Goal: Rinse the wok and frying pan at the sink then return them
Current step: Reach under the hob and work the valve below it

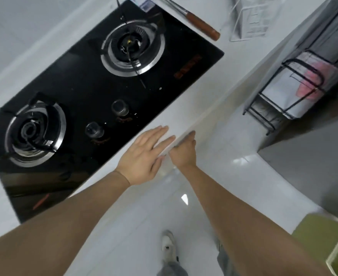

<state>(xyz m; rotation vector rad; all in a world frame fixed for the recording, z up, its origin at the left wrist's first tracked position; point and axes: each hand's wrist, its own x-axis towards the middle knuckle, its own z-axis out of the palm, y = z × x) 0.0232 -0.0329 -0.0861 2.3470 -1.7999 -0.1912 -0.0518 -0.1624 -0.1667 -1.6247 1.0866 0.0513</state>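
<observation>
Left hand (144, 154) lies flat, palm down, fingers (160, 130) spread and released, on the white bench (184, 100) near its front edge, just right of the black gas hob (88, 92). Right hand (184, 152) is curled under the bench lip, fingers (191, 134) hooked on the edge; degree of clench cannot be told. Both burners bare: wok and frying pan not in view. A wooden-handled utensil (202, 24) lies on the bench beyond the hob.
</observation>
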